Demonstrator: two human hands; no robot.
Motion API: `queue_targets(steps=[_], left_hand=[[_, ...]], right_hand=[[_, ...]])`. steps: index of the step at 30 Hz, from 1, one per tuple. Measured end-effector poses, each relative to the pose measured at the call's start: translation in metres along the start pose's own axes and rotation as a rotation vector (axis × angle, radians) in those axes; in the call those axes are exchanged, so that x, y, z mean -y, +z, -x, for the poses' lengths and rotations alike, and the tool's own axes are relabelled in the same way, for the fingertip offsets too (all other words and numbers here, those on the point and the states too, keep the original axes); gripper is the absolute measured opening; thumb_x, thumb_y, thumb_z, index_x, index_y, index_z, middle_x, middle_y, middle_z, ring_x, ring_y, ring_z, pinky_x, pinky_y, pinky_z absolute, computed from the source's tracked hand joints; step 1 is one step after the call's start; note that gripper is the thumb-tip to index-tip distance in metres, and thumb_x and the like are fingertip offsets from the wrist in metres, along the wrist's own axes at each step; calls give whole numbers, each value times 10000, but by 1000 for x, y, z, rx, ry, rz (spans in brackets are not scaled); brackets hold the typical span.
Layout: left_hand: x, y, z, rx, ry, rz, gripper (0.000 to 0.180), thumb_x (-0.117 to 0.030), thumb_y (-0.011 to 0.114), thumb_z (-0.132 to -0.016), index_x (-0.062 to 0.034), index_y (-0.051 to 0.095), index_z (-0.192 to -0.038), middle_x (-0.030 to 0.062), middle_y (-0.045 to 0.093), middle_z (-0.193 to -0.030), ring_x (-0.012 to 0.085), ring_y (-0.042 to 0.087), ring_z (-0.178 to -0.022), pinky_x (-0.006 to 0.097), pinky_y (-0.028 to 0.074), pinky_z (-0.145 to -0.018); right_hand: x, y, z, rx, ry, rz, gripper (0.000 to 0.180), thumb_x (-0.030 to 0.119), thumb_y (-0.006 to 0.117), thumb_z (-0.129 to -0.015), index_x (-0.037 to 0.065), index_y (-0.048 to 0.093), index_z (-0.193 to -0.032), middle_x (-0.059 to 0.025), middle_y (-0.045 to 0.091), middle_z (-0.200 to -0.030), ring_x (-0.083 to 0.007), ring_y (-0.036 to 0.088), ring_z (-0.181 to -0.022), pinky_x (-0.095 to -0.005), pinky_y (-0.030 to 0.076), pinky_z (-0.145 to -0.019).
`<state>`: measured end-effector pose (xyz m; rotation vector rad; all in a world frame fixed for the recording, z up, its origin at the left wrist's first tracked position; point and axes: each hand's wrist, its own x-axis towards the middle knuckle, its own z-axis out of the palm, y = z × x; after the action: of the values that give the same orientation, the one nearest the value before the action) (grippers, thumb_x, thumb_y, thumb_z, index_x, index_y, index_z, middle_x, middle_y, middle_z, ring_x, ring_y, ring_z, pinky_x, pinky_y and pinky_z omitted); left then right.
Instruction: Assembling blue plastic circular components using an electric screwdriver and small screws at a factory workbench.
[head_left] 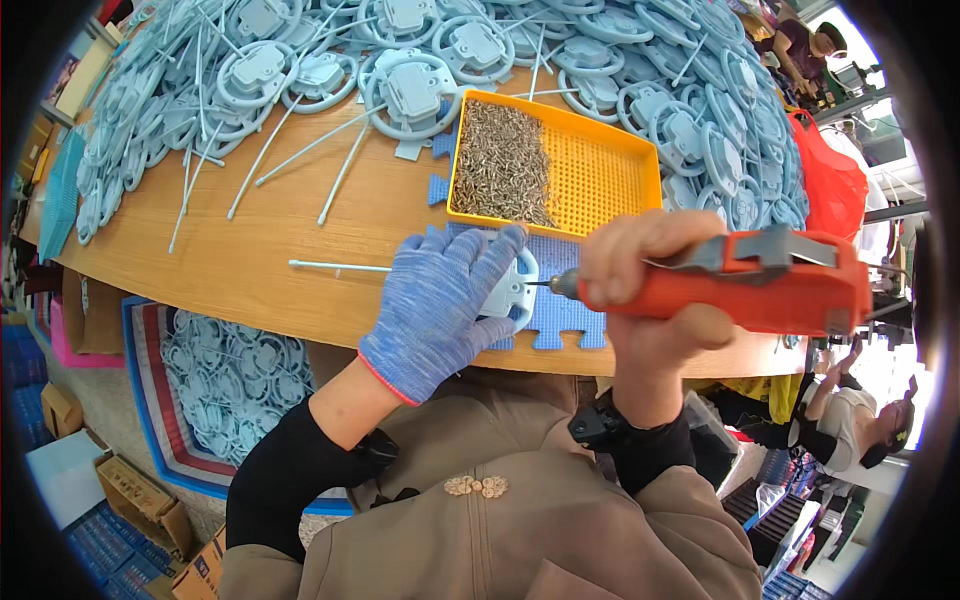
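Note:
My left hand (430,300), in a blue knitted glove, lies over a light blue ring-shaped plastic part (514,296) and holds it down, its fingers partly hiding it. A thin stem (340,266) sticks out to the left of that part. Beneath is a blue foam mat (565,285). Bare, my right hand (640,280) is closed round a red electric screwdriver (770,285) held level. Its thin bit points left and reaches the part's right side; whether it sits in a screw cannot be seen.
A yellow perforated tray (605,175) holds many small screws (498,160) just beyond my hands. Similar light blue parts (410,90) are heaped across the far table. A striped bag (150,390) of parts stands below left. Other people (860,410) are at the right.

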<state>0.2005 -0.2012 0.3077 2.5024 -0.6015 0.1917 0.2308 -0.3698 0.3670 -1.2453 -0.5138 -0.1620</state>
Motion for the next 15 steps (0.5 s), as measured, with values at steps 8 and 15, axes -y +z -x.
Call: queue_targets(steps=[8, 15], left_hand=[[-7, 4, 2, 11, -142, -1, 892, -375, 798, -599, -62, 430, -1349, 100, 578, -1147, 298, 544, -1024, 435, 397, -887], [-1, 8, 1, -87, -68, 74, 821, -369, 794, -611, -55, 476, -1301, 122, 582, -1154, 336, 541, -1050, 461, 402, -911]], right_hand=[[-13, 3, 0, 162, 19, 26, 603, 587, 661, -772, 43, 460, -935, -43, 484, -620, -164, 498, -537, -297, 424, -492], [-12, 13, -1, 163, 66, 76, 582, 561, 688, -767, 50, 464, -932, -53, 496, -626, -161, 491, -539, -281, 401, -487]])
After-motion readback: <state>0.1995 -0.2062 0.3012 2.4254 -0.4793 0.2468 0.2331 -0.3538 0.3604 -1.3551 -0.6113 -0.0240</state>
